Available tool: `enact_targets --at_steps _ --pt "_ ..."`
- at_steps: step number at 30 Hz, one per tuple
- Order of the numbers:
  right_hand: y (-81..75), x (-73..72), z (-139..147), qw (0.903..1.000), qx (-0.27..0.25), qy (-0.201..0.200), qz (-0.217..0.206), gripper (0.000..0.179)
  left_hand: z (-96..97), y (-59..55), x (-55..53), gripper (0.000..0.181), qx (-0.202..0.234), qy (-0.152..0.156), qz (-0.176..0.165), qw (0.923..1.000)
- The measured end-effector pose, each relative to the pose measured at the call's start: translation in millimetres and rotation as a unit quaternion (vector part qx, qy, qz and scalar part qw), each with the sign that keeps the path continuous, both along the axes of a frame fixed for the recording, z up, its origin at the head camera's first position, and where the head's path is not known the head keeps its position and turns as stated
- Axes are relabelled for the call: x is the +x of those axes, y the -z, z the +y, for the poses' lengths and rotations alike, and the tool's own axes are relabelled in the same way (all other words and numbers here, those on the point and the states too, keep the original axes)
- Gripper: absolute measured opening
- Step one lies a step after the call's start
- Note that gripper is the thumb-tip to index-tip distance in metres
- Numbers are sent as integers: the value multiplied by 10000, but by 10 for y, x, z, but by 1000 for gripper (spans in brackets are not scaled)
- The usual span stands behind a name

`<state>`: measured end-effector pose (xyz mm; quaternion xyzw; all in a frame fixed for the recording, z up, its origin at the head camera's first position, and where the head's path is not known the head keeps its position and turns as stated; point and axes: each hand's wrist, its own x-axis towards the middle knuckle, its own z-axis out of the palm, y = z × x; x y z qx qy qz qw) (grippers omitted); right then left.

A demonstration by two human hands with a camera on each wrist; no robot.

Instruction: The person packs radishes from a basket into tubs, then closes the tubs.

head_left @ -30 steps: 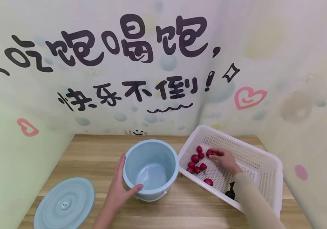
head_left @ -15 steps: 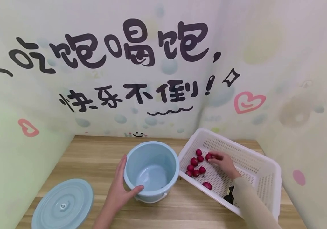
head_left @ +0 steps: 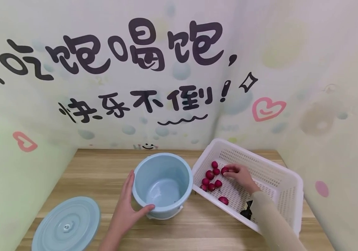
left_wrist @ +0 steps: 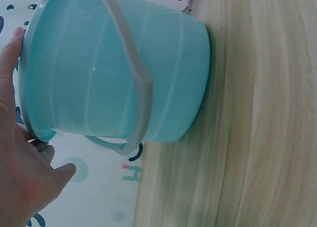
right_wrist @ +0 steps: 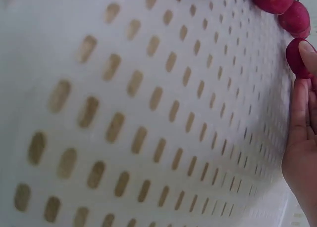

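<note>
My left hand holds the light blue bucket by its near-left rim, with the thumb over the edge and fingers along the outside. The bucket stands upright on the table, and its pale handle hangs down the side in the left wrist view. Inside the white perforated basket, my right hand pinches a red radish between thumb and fingers. That radish shows at the right edge of the right wrist view. Several more radishes lie close by at the basket's left end.
A round blue lid lies on the wooden table at the left. A black item sits in the basket by my right sleeve. One radish lies apart near the basket's front wall. Printed walls close off the back and sides.
The view has shifted slightly. My left hand stays on the bucket rim, and my right hand stays at the same radish in the basket.
</note>
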<state>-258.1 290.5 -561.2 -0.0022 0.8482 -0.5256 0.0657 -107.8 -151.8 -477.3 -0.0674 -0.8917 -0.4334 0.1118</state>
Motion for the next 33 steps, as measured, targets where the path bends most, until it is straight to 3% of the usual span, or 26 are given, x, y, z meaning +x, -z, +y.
enact_targets --at_steps 10,17,25,33 --pt "-177 113 -44 9986 9 -454 -252 34 -2 -81 10 121 -52 -70 -488 9988" --pt "-273 84 56 9926 -855 -446 -732 41 -21 -116 -2 120 -94 69 -598 9981" --pt "-506 41 91 9868 -1470 -388 -552 48 -63 -165 -15 120 -118 250 -538 9982" --pt "-668 55 33 9845 -1641 -518 -349 44 -120 -225 -23 121 -269 447 -671 9964"
